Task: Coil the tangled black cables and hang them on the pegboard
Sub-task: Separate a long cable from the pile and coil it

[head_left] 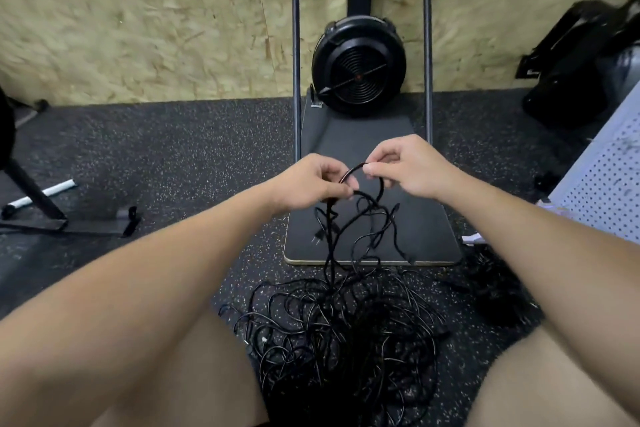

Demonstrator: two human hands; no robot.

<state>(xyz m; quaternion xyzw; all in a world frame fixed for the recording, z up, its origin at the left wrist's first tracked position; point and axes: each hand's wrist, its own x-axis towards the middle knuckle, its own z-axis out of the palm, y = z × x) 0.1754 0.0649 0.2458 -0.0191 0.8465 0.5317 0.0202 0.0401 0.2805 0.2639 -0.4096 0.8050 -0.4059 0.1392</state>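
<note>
Above the tangled black cables [339, 333] heaped on the floor, left hand [311, 184] and right hand [408, 166] each pinch one raised strand, apparently trailing straight down; pegboard [602, 191] stands right.

Black fan [358, 68] against chipboard wall [138, 21]

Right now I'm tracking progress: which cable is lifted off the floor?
The strand arching between left hand and right hand; the remaining tangle lies on the floor.
</note>
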